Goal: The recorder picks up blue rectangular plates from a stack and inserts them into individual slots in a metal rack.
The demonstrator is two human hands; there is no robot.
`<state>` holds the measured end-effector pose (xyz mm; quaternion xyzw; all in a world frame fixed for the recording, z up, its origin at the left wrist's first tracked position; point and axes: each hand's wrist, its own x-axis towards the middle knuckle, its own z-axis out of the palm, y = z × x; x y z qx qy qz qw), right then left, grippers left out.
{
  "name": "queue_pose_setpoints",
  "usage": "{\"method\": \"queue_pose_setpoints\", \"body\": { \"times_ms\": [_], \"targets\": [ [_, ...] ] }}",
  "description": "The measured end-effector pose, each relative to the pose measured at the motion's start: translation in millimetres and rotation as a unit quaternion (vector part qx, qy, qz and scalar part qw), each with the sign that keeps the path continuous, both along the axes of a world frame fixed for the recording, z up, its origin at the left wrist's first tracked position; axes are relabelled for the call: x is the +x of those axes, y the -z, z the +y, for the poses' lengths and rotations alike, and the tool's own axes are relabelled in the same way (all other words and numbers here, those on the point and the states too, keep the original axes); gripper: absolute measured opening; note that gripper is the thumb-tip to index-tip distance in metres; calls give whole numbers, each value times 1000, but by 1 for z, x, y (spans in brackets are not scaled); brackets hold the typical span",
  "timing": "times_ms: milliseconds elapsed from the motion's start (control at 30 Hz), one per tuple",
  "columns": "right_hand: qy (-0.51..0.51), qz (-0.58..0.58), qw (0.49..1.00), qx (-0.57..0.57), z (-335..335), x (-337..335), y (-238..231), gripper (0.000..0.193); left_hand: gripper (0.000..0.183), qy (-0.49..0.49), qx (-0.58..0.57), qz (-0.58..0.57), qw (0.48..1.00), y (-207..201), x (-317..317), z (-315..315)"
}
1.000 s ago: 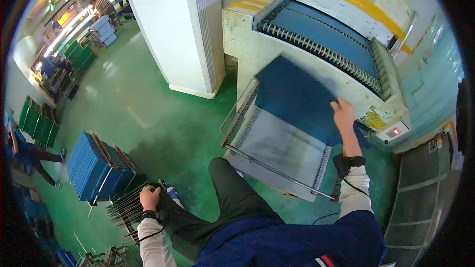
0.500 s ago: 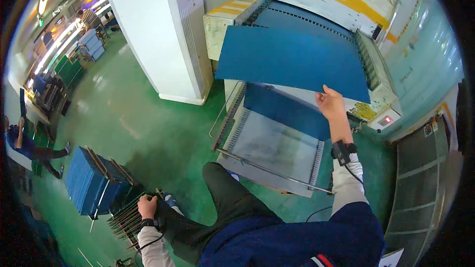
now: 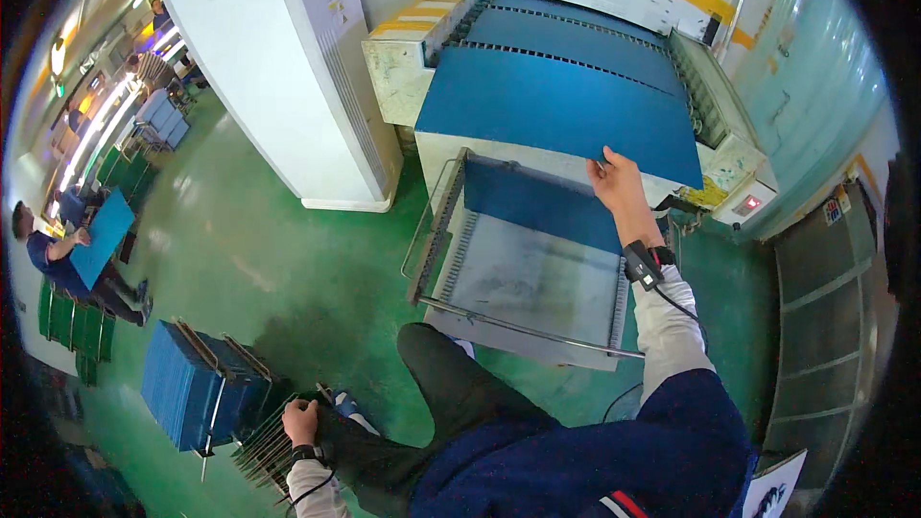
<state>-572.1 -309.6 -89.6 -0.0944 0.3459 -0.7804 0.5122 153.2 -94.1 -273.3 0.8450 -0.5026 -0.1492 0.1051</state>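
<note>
A large blue panel lies across the near end of the roller conveyor machine. My right hand is at its near edge, right of the middle, with thumb and fingers closed on the edge. Low on the left, my left hand is curled closed beside my knee, above a slatted rack. Whatever it may hold is hidden. Below the panel stands a slotted rack cart with a metal frame; another blue sheet leans upright at its far end.
A stack of blue panels stands on a rack at left. A tall white cabinet rises beyond the cart. At far left a person carries a blue board. A dark screened frame leans at right.
The blue panel has come down from a tilt and moved farther onto the conveyor, my right hand staying at its edge. At far left, the person's blue board has swung into broad view.
</note>
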Motion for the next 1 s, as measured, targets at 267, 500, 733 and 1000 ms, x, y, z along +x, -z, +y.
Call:
{"method": "queue_pose_setpoints", "body": {
  "times_ms": [267,500,733,1000],
  "targets": [
    [10,1,1000,11,-12,-21,-10,20,32,3,12,4,1000,15,10,-2],
    [12,-2,1000,20,-14,-23,-15,18,31,12,-22,-9,1000,0,-4,-3],
    [7,8,1000,-1,-34,-25,-18,20,31,-4,-10,-29,1000,-4,-6,1],
    [29,5,999,15,-45,-29,-18,20,31,-16,0,-5,1000,-5,-5,0]
  ]
}}
